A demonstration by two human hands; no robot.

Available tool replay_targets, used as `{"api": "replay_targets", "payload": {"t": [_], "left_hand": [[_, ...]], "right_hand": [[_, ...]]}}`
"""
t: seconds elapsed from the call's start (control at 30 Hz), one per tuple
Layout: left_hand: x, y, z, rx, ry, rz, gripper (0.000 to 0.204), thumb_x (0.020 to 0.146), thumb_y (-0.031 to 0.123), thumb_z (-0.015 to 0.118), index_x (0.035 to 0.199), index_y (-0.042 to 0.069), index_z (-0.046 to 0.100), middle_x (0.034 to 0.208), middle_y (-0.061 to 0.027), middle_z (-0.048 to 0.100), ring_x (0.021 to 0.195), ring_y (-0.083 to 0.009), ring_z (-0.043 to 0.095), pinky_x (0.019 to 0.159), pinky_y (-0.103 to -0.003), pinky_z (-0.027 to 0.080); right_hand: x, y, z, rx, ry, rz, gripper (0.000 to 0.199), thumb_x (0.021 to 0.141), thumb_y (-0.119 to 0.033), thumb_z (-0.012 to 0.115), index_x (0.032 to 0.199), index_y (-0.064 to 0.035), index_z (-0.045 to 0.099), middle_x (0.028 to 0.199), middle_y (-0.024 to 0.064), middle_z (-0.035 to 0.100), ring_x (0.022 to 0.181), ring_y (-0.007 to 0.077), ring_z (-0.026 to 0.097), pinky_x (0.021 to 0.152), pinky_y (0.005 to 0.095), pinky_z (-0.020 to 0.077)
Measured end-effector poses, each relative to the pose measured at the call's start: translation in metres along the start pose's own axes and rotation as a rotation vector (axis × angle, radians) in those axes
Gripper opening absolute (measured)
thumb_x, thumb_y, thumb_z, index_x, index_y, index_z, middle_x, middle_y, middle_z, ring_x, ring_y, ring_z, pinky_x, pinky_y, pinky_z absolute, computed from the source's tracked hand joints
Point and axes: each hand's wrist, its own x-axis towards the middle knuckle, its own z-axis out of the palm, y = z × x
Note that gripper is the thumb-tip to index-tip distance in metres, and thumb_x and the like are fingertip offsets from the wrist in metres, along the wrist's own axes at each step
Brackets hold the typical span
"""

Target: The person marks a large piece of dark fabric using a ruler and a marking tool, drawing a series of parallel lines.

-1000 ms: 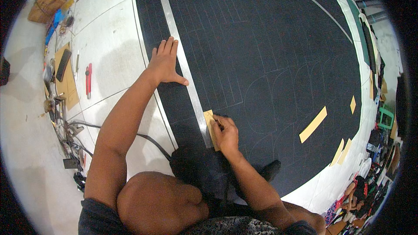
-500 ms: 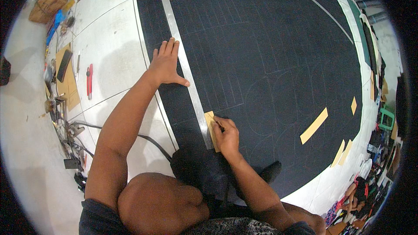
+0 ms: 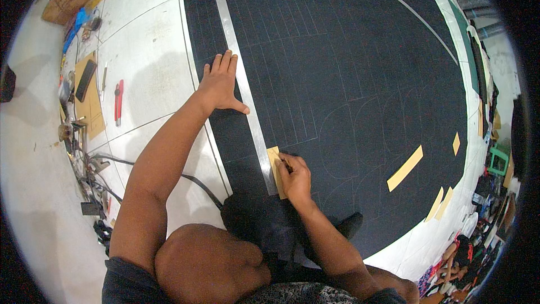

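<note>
A long steel ruler (image 3: 243,79) lies on dark cloth (image 3: 304,95) marked with thin pale lines. My left hand (image 3: 224,87) is spread open over it, fingertips by its left edge and thumb resting on the metal. Against the ruler's near right side sits a yellow card strip (image 3: 273,155). My right hand (image 3: 296,183) is closed at that strip, fingers bent around a slim dark pen-like tool (image 3: 289,167). Most of the tool is hidden by my fingers, and its tip cannot be made out.
More yellow card pieces (image 3: 405,169) lie on the cloth to the right. A long pale strip (image 3: 405,8) curves across the far right. On the white tiles at left are a red cutter (image 3: 118,102) and a dark brush-like block (image 3: 85,80) on brown card. A cable (image 3: 199,187) runs near my knee.
The whole view has shifted slightly. Both hands, the ruler and the card strip keep about the same places on the cloth.
</note>
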Motion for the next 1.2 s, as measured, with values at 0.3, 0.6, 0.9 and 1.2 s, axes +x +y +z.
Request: {"api": "replay_targets", "payload": {"t": [0.3,0.6,0.9,1.2], "left_hand": [[-0.001,0.002,-0.003,0.001,-0.020,0.001,0.158,0.043,0.067,0.095,0.160,-0.004,0.015,0.167,-0.0273,0.014,0.155,-0.0442,0.014,0.122,-0.064,0.025],[0.001,0.000,-0.001,0.044,-0.044,-0.002,0.158,0.046,0.069,0.093,0.160,-0.006,0.013,0.167,-0.0279,0.012,0.156,-0.0447,0.013,0.122,-0.064,0.024],[0.001,0.005,-0.003,0.050,-0.053,0.007,0.158,0.047,0.071,0.092,0.160,-0.006,0.012,0.168,-0.0268,0.011,0.156,-0.0445,0.013,0.122,-0.063,0.025],[0.000,0.000,0.000,0.012,-0.011,0.003,0.160,0.042,0.067,0.095,0.159,-0.005,0.013,0.167,-0.0265,0.013,0.154,-0.0457,0.017,0.121,-0.064,0.025]], "right_hand": [[0.000,0.003,-0.001,-0.016,-0.027,0.037,0.025,0.092,-0.012,0.074,0.113,0.0003,0.074,0.102,0.0171,0.072,0.090,0.0276,0.071,0.082,0.0363,0.0562],[0.044,-0.016,-0.064,-0.115,0.285,-0.130,0.024,0.104,-0.018,0.056,0.110,0.0007,0.069,0.106,0.0145,0.061,0.101,0.0264,0.060,0.090,0.0380,0.0489],[0.021,-0.016,-0.014,0.082,-0.106,-0.133,0.025,0.107,-0.017,0.053,0.113,0.0026,0.068,0.103,0.0184,0.073,0.097,0.0289,0.072,0.084,0.0374,0.0562],[0.019,-0.015,-0.007,-0.082,-0.130,-0.357,0.014,0.096,-0.005,0.067,0.107,0.0006,0.071,0.103,0.0185,0.072,0.096,0.0355,0.070,0.087,0.0412,0.0552]]}}
